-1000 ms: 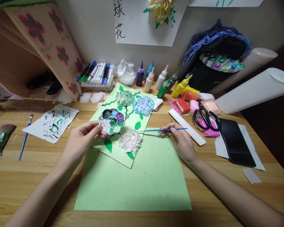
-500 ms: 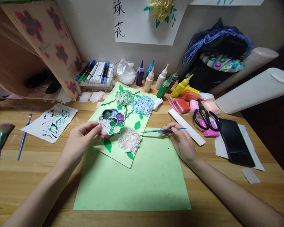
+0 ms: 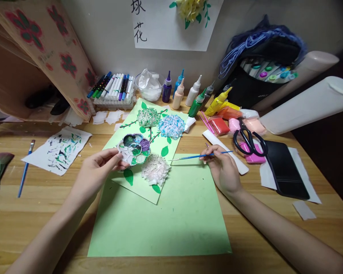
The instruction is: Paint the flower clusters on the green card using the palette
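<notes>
The left hand (image 3: pixel 103 163) grips the flower-shaped palette (image 3: pixel 133 149), its wells having green, purple and white paint, above the floral artwork (image 3: pixel 144 190). The right hand (image 3: pixel 223 167) pinches the thin blue paintbrush (image 3: pixel 194 156). Behind, the clear bowl (image 3: pixel 150 93) contains crumpled white tissue (image 3: pixel 148 82); the black bag (image 3: pixel 254 89) holds markers.

Your left arm (image 3: pixel 51 224) slants in from the lower left and your right arm (image 3: pixel 282 232) from the lower right, both bare. Your left hand (image 3: pixel 101 163) pinches between thumb and curled fingers. Your right hand (image 3: pixel 224 171), well apart from it, has its fingers bent inward in a light pinch grip.
</notes>
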`<state>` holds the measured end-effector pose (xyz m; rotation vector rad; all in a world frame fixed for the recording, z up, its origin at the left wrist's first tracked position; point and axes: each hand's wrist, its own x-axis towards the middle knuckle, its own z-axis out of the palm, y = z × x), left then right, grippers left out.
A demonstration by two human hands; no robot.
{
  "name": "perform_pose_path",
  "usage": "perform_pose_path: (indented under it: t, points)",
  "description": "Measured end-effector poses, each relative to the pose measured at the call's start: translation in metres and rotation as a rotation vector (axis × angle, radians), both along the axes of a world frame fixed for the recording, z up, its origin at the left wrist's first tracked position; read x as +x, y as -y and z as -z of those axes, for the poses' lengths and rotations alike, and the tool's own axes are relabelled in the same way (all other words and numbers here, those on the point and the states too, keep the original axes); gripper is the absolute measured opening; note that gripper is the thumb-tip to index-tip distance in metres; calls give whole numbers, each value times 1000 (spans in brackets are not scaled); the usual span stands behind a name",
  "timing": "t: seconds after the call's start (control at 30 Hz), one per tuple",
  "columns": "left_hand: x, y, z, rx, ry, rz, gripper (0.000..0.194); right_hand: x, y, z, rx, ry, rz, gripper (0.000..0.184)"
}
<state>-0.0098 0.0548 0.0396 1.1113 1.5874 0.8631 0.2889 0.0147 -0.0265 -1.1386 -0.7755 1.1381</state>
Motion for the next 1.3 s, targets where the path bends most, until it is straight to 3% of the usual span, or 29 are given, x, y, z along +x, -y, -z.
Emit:
perform_pose_path:
  t: [0.27, 1.3]
  points:
    - [1, 1, -1, -58, 25, 6, 25, -2, 1, -2, -28, 105, -25, 16]
    - [4, 3, -1, -68, 52, 13, 32, 0, 0, 0, -8, 129, -48, 19]
